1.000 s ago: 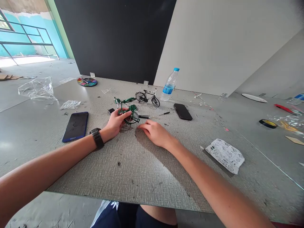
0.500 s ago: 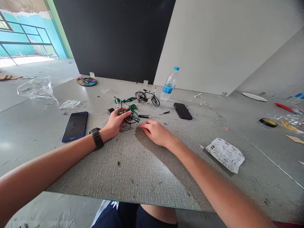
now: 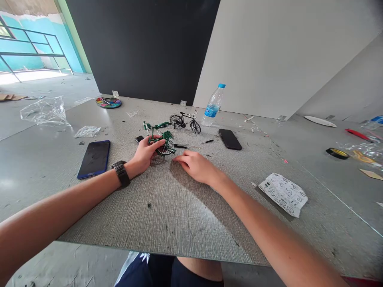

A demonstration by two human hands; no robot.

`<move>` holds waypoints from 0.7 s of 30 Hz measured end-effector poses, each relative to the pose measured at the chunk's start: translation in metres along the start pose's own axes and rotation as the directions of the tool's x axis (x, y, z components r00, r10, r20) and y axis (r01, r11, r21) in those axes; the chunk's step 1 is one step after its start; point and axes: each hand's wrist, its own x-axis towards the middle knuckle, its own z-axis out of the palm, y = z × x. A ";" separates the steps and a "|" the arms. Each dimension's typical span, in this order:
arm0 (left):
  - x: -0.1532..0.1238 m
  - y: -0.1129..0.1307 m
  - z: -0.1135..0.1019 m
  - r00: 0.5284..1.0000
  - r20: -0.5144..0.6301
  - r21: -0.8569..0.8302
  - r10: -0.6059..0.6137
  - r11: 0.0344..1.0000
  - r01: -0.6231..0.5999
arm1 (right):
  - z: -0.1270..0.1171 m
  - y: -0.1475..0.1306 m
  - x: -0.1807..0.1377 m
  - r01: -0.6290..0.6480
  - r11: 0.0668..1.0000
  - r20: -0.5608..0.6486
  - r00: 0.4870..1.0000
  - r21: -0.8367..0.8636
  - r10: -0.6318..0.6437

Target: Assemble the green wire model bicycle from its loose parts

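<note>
My left hand (image 3: 147, 152) grips a green model bicycle (image 3: 166, 135), thumb pressed along its frame near a black-rimmed wheel. Just right of that wheel is my right hand (image 3: 193, 164), its thumb and forefinger pinched low over the tabletop; whatever they hold is too small to make out. A finished-looking black model bicycle (image 3: 184, 121) stands upright behind the green one. Between the hands and the black bicycle lie a thin black part (image 3: 180, 146) and a small screwdriver (image 3: 206, 141).
A blue-edged phone (image 3: 94, 159) lies left, a black phone (image 3: 229, 139) right. Behind stand a water bottle (image 3: 213, 105) and a colourful round palette (image 3: 109, 102). A printed instruction sheet (image 3: 283, 193) lies at right, black tape (image 3: 337, 153) beyond it. Clear plastic wrapping (image 3: 44, 111) is at far left.
Almost nothing differs. The view has shifted very slightly; both hands keep their places at the green bicycle.
</note>
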 end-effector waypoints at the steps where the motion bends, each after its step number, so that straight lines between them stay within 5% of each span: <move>1: 0.000 0.000 0.000 1.000 0.001 0.003 0.003 1.000 -0.003 | 0.000 -0.001 0.000 0.001 1.000 -0.003 1.000 0.000 -0.001; 21: 0.001 -0.003 -0.002 1.000 -0.018 0.043 -0.013 0.999 0.013 | 0.003 -0.004 -0.001 0.008 0.997 -0.088 0.996 0.073 -0.001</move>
